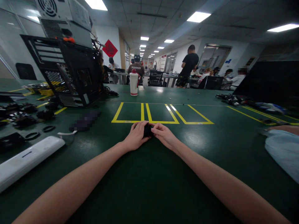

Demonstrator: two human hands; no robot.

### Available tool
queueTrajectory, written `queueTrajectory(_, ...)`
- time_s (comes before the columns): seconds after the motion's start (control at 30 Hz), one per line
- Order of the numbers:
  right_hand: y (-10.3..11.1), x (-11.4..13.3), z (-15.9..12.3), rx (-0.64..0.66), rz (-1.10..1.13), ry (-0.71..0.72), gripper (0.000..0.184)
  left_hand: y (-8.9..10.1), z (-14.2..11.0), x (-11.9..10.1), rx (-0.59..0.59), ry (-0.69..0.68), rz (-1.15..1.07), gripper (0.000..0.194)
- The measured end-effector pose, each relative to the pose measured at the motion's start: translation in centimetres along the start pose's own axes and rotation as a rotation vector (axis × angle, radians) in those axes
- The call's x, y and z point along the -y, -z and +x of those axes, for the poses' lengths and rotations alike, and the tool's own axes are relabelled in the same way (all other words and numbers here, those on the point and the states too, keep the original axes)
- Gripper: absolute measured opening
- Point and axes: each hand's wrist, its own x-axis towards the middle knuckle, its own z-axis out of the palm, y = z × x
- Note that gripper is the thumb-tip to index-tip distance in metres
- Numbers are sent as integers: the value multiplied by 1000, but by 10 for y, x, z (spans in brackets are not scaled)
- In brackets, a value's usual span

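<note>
Both of my hands meet at the middle of the green table (149, 174), just in front of yellow taped frames (162, 122). My left hand (136, 137) is wrapped round a small black object (147, 130) from its left side. Its exact kind is hard to make out, since my fingers cover much of it. At its right side my right hand (163, 134) is closed, thumb and forefinger pinched against the black object. Whether a smaller piece sits in that pinch is hidden.
To the left are an open black computer case (77, 71), loose black parts (22, 118), black rings (32, 135) and a long white device (30, 158). A white tumbler (134, 83) stands beyond the taped frames. At right, a person's light-blue sleeve (282, 149) rests on the table.
</note>
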Motion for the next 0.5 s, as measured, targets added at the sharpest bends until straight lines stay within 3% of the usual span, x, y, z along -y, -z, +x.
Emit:
queueTrajectory(0.3, 0, -8, 3, -95, -113, 81, 24, 3, 0, -2, 8, -1, -3, 57)
queueTrajectory(0.5, 8, -10, 4, -236, -392, 112, 24, 1, 2, 4, 31, 102, -65, 57)
